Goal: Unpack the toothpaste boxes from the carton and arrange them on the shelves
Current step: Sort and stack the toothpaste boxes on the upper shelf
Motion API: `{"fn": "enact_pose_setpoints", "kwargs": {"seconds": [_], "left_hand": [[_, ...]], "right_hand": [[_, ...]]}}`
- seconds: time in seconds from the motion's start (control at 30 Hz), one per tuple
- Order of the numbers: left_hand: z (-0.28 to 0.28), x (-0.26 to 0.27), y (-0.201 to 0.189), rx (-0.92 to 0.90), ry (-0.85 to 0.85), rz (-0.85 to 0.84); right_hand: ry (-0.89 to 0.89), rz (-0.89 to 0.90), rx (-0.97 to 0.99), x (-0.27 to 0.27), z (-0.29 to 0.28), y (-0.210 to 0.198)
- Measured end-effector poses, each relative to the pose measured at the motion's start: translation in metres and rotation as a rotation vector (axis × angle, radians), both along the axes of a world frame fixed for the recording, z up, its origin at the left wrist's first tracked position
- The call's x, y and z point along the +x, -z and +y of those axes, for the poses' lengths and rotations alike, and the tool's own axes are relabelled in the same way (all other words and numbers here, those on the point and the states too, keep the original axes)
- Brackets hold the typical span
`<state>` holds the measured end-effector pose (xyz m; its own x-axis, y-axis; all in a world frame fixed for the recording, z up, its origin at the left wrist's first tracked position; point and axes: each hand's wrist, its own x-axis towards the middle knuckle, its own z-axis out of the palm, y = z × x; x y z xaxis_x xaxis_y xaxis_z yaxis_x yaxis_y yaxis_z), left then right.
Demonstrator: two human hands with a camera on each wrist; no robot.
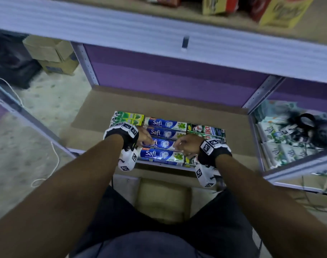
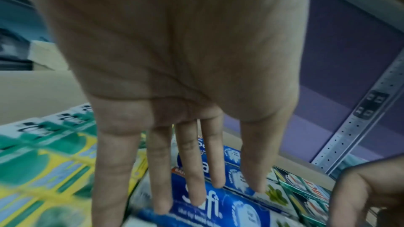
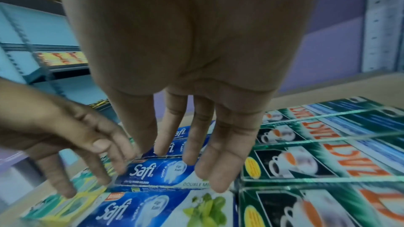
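Blue toothpaste boxes (image 1: 163, 134) on shelf (image 1: 95, 118)

Two cardboard boxes (image 1: 51, 54) sit stacked on the floor at far left, beside a white cable (image 1: 47, 164). Red and yellow packets (image 1: 282, 12) stand on the upper shelf; pale green pouches (image 1: 278, 142) fill the right-hand bay.

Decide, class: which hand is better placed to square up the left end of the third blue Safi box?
Left, probably. The left hand has straight fingers over that end of the third blue Safi box; the right hand covers its other end.
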<state>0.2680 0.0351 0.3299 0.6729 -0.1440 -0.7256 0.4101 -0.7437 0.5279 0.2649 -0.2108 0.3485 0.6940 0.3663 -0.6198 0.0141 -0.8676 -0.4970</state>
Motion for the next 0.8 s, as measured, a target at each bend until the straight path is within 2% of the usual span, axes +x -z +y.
{"fn": "enact_pose_setpoints", "kwargs": {"seconds": [0.1,0.23,0.4,0.53,0.6,0.7,0.8], "left_hand": [[0.001,-0.021,-0.024,0.023,-0.045,0.042],[0.000,-0.047,-0.063,0.007,-0.055,0.064],[-0.004,-0.073,-0.114,-0.093,-0.191,0.098],[-0.006,-0.086,-0.148,-0.200,-0.310,0.091],[-0.006,-0.093,-0.167,-0.236,-0.362,0.100],[-0.004,-0.104,-0.192,-0.290,-0.380,0.104],[-0.002,-0.113,-0.209,-0.349,-0.359,0.063]], "right_hand": [[0.155,0.154,0.099,-0.016,-0.007,-0.021],[0.260,0.298,0.156,-0.039,-0.015,-0.058],[0.328,0.226,0.099,-0.068,-0.009,-0.096],[0.450,0.428,0.221,-0.080,-0.010,-0.132],[0.470,0.394,0.216,-0.086,-0.013,-0.141],[0.539,0.453,0.296,-0.099,-0.015,-0.159],[0.536,0.369,0.304,-0.110,-0.019,-0.170]]}}
